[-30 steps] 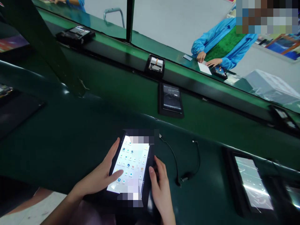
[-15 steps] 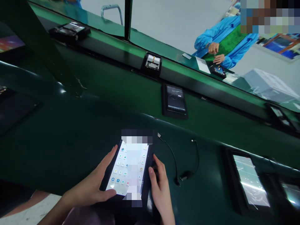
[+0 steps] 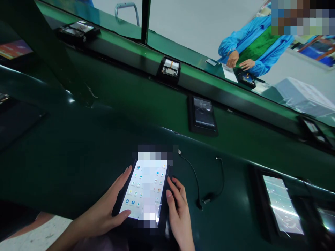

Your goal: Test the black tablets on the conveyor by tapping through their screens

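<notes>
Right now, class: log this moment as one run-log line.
left hand: grips lit tablet, thumb on screen | right hand: holds tablet's right edge | black cable: loose beside it | green bench: other tablets lying

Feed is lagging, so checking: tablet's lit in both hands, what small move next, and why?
Probably tap an icon with the left hand thumb: it lies at the screen's lower left corner, the tablet shows an app grid, and the right hand steadies the other edge.
</notes>
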Demonstrator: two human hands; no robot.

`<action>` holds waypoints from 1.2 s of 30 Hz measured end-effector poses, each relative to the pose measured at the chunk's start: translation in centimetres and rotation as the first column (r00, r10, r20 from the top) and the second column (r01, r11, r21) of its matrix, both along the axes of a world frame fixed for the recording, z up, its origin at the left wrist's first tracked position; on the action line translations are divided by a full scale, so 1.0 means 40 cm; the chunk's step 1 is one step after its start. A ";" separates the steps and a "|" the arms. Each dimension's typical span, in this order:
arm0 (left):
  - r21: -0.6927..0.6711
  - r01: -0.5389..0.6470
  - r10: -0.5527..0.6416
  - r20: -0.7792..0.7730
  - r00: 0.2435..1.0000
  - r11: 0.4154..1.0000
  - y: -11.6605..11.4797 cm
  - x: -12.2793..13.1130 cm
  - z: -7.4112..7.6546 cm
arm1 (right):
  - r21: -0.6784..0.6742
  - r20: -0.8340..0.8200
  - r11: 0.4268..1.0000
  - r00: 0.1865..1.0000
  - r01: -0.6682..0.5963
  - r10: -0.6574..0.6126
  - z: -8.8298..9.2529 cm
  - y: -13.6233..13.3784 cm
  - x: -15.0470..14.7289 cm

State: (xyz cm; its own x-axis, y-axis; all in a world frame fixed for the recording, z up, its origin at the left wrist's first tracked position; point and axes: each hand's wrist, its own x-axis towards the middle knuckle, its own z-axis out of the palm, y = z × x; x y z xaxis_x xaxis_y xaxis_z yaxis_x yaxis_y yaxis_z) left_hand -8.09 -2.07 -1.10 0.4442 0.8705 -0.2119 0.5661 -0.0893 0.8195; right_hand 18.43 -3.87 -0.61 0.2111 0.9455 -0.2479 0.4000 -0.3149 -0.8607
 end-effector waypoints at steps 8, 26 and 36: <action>-0.046 -0.005 0.005 0.008 1.000 0.999 0.005 0.010 0.010 | 0.025 0.033 0.999 0.999 -0.030 0.029 0.000 -0.006 -0.001; 0.021 -0.059 0.058 0.019 0.998 0.998 0.048 0.024 0.006 | -0.013 0.583 0.989 0.804 0.151 -0.115 0.010 -0.045 0.232; 0.061 -0.041 0.044 -0.048 0.998 0.997 0.005 0.051 -0.005 | -0.134 0.418 0.984 0.907 0.113 -0.047 0.027 -0.078 0.217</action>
